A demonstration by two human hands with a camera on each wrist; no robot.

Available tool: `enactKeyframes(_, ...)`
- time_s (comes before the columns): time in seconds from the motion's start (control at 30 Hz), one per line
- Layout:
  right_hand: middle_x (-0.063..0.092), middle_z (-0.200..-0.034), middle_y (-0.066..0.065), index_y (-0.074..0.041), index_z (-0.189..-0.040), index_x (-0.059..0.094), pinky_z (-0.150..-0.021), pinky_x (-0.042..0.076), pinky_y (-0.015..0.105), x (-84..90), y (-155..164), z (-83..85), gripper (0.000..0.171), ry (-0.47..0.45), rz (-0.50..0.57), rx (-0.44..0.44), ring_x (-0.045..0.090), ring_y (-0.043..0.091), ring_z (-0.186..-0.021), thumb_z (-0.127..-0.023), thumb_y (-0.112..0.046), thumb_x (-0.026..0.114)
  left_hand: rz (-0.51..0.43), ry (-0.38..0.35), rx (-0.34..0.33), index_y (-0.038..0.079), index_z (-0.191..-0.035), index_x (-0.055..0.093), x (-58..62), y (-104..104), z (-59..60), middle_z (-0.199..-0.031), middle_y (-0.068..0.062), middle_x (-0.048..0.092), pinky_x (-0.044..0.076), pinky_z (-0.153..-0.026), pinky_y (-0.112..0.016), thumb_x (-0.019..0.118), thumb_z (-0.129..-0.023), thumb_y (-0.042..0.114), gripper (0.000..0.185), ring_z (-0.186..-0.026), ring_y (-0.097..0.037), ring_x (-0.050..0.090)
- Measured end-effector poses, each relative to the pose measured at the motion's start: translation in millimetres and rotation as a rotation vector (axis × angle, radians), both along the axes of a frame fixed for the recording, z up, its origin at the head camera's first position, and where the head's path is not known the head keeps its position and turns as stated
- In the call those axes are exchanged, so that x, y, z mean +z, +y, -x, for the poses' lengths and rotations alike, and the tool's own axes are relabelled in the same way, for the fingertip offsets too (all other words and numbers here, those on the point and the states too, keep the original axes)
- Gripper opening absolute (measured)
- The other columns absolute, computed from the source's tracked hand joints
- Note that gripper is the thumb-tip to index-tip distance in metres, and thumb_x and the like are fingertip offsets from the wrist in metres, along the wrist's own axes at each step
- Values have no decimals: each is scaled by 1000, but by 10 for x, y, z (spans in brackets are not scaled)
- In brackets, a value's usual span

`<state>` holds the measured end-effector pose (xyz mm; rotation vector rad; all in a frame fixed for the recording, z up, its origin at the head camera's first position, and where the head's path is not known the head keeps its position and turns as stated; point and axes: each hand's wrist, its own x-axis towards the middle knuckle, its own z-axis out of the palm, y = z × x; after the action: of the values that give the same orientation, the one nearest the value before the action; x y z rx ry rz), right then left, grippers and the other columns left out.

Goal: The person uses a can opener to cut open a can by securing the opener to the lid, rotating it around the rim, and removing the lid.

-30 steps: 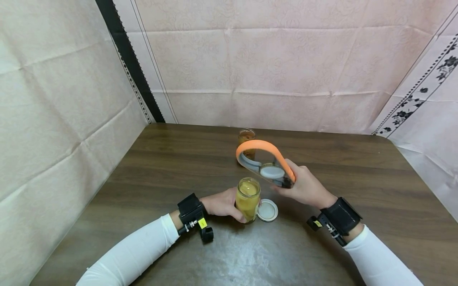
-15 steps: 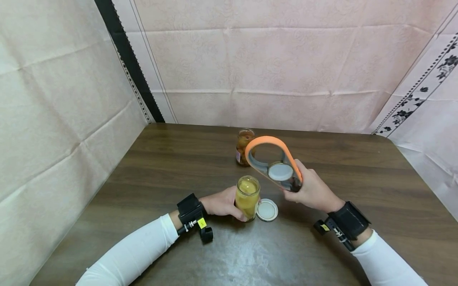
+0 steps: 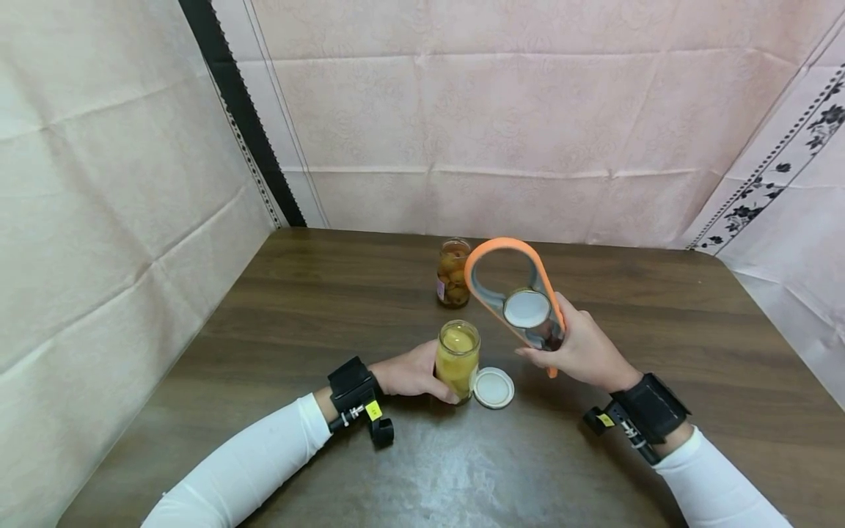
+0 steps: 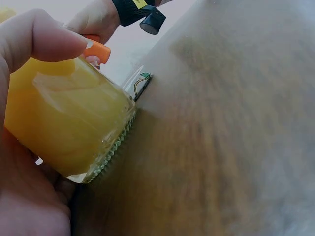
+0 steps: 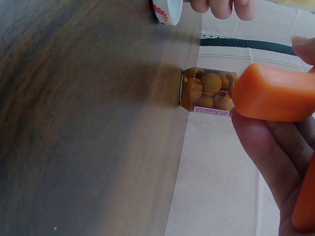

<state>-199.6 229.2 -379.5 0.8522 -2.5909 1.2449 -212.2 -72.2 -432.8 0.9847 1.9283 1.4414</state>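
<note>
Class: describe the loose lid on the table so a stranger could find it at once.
On the brown table, find the open yellow jar in the left hand. The lid lies flat beside it; another white lid sits in the raised orange opener.

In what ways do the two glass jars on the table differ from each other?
The near jar holds smooth yellow contents, while the far jar holds round orange-brown pieces. The left hand grips the near jar; nothing touches the far jar. The near jar looks taller, and only the far jar shows a label. Both stand upright on the table without lids.
</note>
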Motion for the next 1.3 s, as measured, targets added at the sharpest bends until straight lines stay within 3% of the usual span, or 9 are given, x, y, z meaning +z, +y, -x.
enactKeyframes(0.37, 64, -80, 2, -6, -121, 45, -53, 48, 24, 1, 7, 4, 60, 4, -25, 9, 55, 6, -63, -73, 0, 81, -5, 4, 87, 8, -138, 43, -15, 9, -3, -122, -10, 62, 46, -103, -31, 80, -79, 1, 70, -109, -12, 59)
enactKeyframes(0.6, 63, -81, 0, -8, -118, 49, -53, 50, 24, -1, 20, 10, 57, 60, -52, -11, 56, 6, -63, -72, -4, 83, 1, 9, 131, 13, -144, 37, -14, 2, -2, -130, -9, 60, 43, -109, -34, 81, -83, 6, 76, -117, -13, 58)
enactKeyframes(0.8, 62, -79, -5, -13, -134, 55, -52, 49, 23, 68, 60, -11, 68, 119, -58, 10, 56, 5, -62, -74, -7, 86, -14, 5, 150, 20, -148, 33, -10, 34, 16, -133, -6, 58, 44, -108, -35, 81, -85, 7, 79, -120, -15, 57)
enactKeyframes(0.93, 60, -79, -7, -14, -133, 54, -52, 47, 22, 108, 64, -20, 67, 144, -67, 32, 55, 7, -60, -74, -8, 86, -29, 5, 160, 23, -150, 31, -20, 56, 41, -135, -4, 57, 45, -110, -36, 80, -87, 10, 81, -123, -15, 57)
enactKeyframes(1.13, 62, -86, -6, -12, -126, 49, -58, 48, 22, 143, 47, -29, 64, 158, -76, 23, 58, 6, -73, -73, -9, 85, -40, 2, 180, 26, -153, 28, -16, 72, 50, -139, -2, 55, 41, -114, -39, 80, -88, 13, 84, -128, -15, 54)
enactKeyframes(1.3, 64, -92, -7, -13, -128, 54, -65, 50, 23, 173, 42, -47, 65, 179, -79, 34, 59, 7, -79, -72, -10, 86, -44, -13, 200, 25, -154, 28, -9, 84, 38, -143, -2, 54, 41, -115, -40, 79, -89, 12, 84, -132, -15, 53)
